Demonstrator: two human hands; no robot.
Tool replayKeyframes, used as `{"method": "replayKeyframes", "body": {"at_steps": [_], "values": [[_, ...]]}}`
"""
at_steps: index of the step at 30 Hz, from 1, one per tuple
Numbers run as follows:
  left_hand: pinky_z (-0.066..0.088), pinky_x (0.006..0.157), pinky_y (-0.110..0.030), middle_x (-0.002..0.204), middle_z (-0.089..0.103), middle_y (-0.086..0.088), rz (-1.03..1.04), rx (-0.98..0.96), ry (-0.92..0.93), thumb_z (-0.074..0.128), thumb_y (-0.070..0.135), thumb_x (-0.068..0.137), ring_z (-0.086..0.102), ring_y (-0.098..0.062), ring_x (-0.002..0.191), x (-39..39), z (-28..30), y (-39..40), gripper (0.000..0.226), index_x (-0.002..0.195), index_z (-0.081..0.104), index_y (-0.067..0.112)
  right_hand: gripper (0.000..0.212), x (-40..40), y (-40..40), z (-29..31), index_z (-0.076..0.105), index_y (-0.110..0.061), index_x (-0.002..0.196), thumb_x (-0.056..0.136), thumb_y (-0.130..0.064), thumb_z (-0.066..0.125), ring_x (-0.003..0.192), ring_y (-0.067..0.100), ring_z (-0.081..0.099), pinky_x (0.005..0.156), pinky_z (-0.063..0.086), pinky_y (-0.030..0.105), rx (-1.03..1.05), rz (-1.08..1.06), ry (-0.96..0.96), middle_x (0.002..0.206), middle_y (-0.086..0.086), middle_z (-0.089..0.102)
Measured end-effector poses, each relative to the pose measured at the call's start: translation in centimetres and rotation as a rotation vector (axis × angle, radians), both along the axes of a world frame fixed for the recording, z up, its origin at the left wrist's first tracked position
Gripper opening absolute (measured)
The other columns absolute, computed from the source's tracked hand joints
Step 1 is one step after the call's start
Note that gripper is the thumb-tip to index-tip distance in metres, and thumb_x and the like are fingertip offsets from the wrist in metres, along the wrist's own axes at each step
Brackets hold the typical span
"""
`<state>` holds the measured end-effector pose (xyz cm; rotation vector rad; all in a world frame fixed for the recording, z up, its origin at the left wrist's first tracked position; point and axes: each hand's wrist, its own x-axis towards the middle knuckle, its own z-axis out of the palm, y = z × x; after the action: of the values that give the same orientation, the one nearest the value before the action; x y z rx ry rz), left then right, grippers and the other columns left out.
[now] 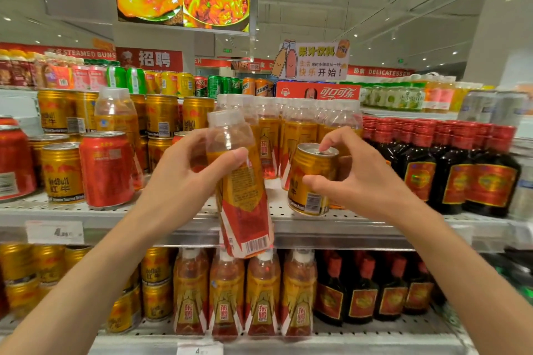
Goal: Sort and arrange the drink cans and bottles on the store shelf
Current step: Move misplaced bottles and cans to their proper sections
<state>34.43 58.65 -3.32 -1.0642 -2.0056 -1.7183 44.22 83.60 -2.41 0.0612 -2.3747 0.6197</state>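
Observation:
My left hand (190, 170) grips a clear bottle (242, 199) of orange drink with a red and gold label, held tilted in front of the middle shelf (360, 232). My right hand (354, 179) is around a gold can (310, 179) that stands on that shelf among more bottles (294, 130) of the same orange drink; a fingertip rests on the can's top and the thumb is at its side. Left of my hands stand a red can (106, 168) and gold cans (62, 171).
Dark bottles with red caps (450, 164) fill the right of the middle shelf. The lower shelf holds gold cans (157, 282), orange-drink bottles (245, 297) and dark bottles (363, 291). The top shelf carries mixed cans and a cola box (317, 91). Price tags (54, 232) sit on shelf edges.

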Motion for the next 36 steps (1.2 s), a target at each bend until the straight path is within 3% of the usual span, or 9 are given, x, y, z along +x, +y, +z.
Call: {"method": "replayKeyframes", "body": {"at_steps": [4, 6, 10, 15, 21, 24, 27, 31, 36], "values": [[0.059, 0.089, -0.031, 0.111, 0.074, 0.018, 0.081, -0.064, 0.058, 0.068, 0.067, 0.080, 0.069, 0.001, 0.102, 0.3, 0.9, 2.7, 0.056, 0.123, 0.066, 0.031, 0.044, 2.2, 1.7, 0.0, 0.048, -0.033, 0.107, 0.077, -0.044, 0.079, 0.098, 0.016, 0.060, 0.083, 0.049, 0.028, -0.042, -0.010, -0.009, 0.119, -0.015, 0.056], [0.058, 0.091, -0.034, 0.110, 0.072, 0.020, 0.119, -0.111, 0.094, 0.064, 0.071, 0.079, 0.067, 0.002, 0.101, 0.6, 1.5, 4.0, 0.058, 0.122, 0.064, 0.032, 0.045, 2.8, 2.4, -0.3, 0.049, -0.031, 0.107, 0.077, -0.044, 0.079, 0.104, 0.014, 0.058, 0.081, 0.044, 0.015, -0.038, -0.029, -0.009, 0.116, -0.013, 0.056], [0.056, 0.087, -0.030, 0.099, 0.059, 0.027, 0.207, -0.189, 0.205, 0.063, 0.065, 0.086, 0.060, 0.005, 0.091, 1.0, 2.8, 7.1, 0.060, 0.131, 0.056, 0.026, 0.044, 3.4, 3.3, -1.0, 0.048, -0.035, 0.105, 0.077, -0.044, 0.081, 0.086, 0.007, 0.058, 0.073, 0.046, 0.026, -0.080, -0.013, -0.010, 0.107, -0.014, 0.059], [0.055, 0.086, -0.034, 0.106, 0.064, 0.010, 0.280, -0.257, 0.260, 0.063, 0.058, 0.090, 0.064, -0.012, 0.097, -0.2, 2.8, 10.7, 0.052, 0.125, 0.054, 0.021, 0.046, 3.5, 3.7, -2.0, 0.050, -0.035, 0.107, 0.077, -0.046, 0.082, 0.074, -0.001, 0.053, 0.068, 0.042, 0.018, -0.045, -0.057, -0.012, 0.103, -0.015, 0.059], [0.048, 0.086, -0.035, 0.116, 0.065, 0.000, 0.356, -0.339, 0.324, 0.056, 0.058, 0.095, 0.062, -0.020, 0.106, -2.5, 2.2, 12.8, 0.052, 0.126, 0.052, 0.017, 0.051, 3.3, 3.8, -2.7, 0.049, -0.036, 0.118, 0.078, -0.051, 0.078, 0.095, 0.006, 0.061, 0.082, 0.055, 0.031, -0.034, -0.063, -0.017, 0.115, -0.018, 0.057], [0.049, 0.103, -0.047, 0.134, 0.062, -0.004, 0.324, -0.456, 0.297, 0.053, 0.056, 0.097, 0.057, -0.025, 0.125, -2.9, 1.4, 12.3, 0.070, 0.150, 0.037, 0.014, 0.053, 3.3, 3.9, -2.7, 0.049, -0.036, 0.123, 0.081, -0.054, 0.075, 0.097, 0.004, 0.060, 0.084, 0.054, 0.027, -0.031, -0.071, -0.034, 0.119, -0.018, 0.056], [0.045, 0.108, -0.052, 0.140, 0.058, -0.003, 0.256, -0.546, 0.244, 0.059, 0.052, 0.095, 0.054, -0.026, 0.131, -2.9, 0.1, 11.9, 0.088, 0.161, 0.013, 0.017, 0.052, 3.2, 3.9, -2.7, 0.047, -0.038, 0.126, 0.083, -0.054, 0.072, 0.087, -0.005, 0.060, 0.072, 0.049, 0.015, -0.050, -0.067, -0.061, 0.118, -0.019, 0.058], [0.040, 0.113, -0.052, 0.150, 0.050, -0.006, 0.248, -0.457, 0.248, 0.063, 0.049, 0.094, 0.046, -0.025, 0.140, -2.4, -0.4, 12.2, 0.091, 0.161, 0.012, 0.016, 0.049, 3.3, 3.7, -2.8, 0.046, -0.039, 0.124, 0.085, -0.052, 0.072, 0.083, -0.016, 0.057, 0.069, 0.045, 0.007, -0.077, -0.056, -0.052, 0.114, -0.022, 0.058], [0.040, 0.114, -0.051, 0.153, 0.046, -0.005, 0.242, -0.382, 0.247, 0.063, 0.050, 0.094, 0.045, -0.023, 0.140, -1.9, -1.2, 12.5, 0.092, 0.161, 0.010, 0.018, 0.049, 3.5, 3.4, -3.0, 0.047, -0.037, 0.124, 0.084, -0.050, 0.073, 0.096, -0.007, 0.059, 0.072, 0.045, 0.011, -0.115, -0.045, -0.038, 0.115, -0.020, 0.059]]}}
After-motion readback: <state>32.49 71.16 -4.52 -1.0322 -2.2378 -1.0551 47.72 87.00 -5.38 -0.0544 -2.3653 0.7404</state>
